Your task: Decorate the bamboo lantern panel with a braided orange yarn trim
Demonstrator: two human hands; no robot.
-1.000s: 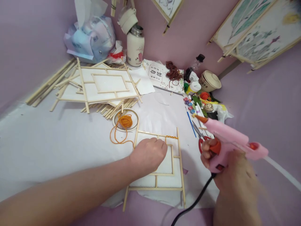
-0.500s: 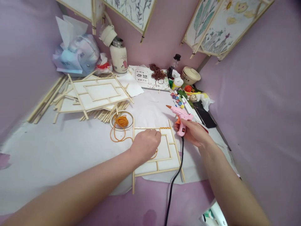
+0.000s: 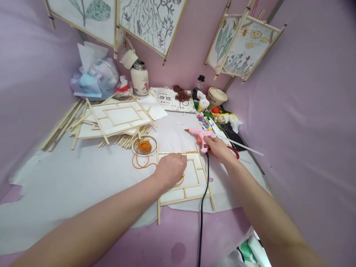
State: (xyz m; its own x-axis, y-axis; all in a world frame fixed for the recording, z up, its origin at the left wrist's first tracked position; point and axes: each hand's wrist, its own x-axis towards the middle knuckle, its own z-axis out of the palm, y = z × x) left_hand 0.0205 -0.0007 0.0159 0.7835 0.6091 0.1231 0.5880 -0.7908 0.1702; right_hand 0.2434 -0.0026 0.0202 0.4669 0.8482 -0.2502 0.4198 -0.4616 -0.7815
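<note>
My left hand (image 3: 170,170) rests closed on a wooden lattice frame backed with white paper (image 3: 191,191), with orange cord (image 3: 181,181) running out from under its fingers. Orange cord also lies glued along the frame's top bar (image 3: 191,152). My right hand (image 3: 219,149) grips a pink hot glue gun (image 3: 198,134) at the frame's upper right corner, its orange nozzle pointing left just above the table. The gun's black cable (image 3: 202,207) trails toward me across the frame.
A coil of orange cord (image 3: 144,145) sits in a round ring left of the frame. More lattice frames and sticks (image 3: 111,118) are stacked at back left. A thermos (image 3: 139,78), tissue pack (image 3: 96,76), paints, scissors (image 3: 233,150) and clutter line the back right. Painted panels hang above.
My right hand brought the glue gun from close to the camera down to the frame's upper right corner. The view pulled back and up. My left hand stayed on the frame.
</note>
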